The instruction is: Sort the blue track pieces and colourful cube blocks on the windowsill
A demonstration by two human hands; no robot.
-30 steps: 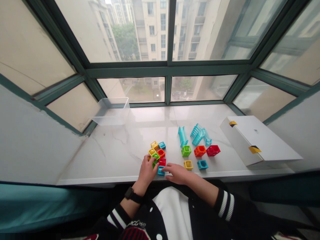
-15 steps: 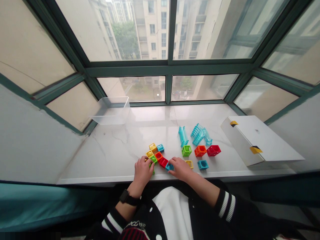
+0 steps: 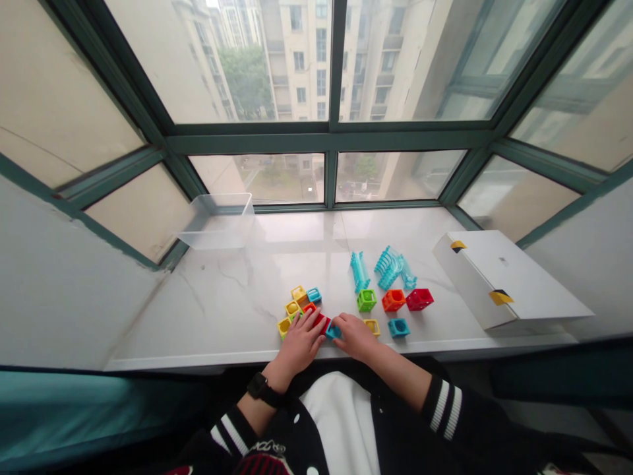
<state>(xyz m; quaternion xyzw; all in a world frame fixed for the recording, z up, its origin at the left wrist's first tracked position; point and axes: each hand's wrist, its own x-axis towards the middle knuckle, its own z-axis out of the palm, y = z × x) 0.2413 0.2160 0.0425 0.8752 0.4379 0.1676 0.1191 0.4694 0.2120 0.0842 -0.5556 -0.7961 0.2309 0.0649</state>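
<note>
Several hollow plastic cube blocks are joined in a cluster near the sill's front edge: yellow blocks (image 3: 298, 293), a light-blue block (image 3: 314, 295), an orange block (image 3: 309, 308), a red block (image 3: 321, 322) and a partly covered green one. My left hand (image 3: 301, 342) lies over the cluster's near side, its fingers around the red block. At the cluster's right end, my right hand (image 3: 355, 335) pinches a blue block (image 3: 333, 330) against the red one. Whether these two are locked together cannot be made out.
Right of my hands stand loose blocks: green (image 3: 366, 301), orange (image 3: 393, 301), red (image 3: 420, 299), yellow (image 3: 372, 327) and blue (image 3: 398, 328). Behind them lie clear turquoise track pieces (image 3: 390, 267). A clear bin (image 3: 215, 239) sits back left, a white box (image 3: 524, 277) at right.
My left hand has moved right from the green blocks onto the red block, uncovering a yellow block at the left. My right hand stays on the blue block.
</note>
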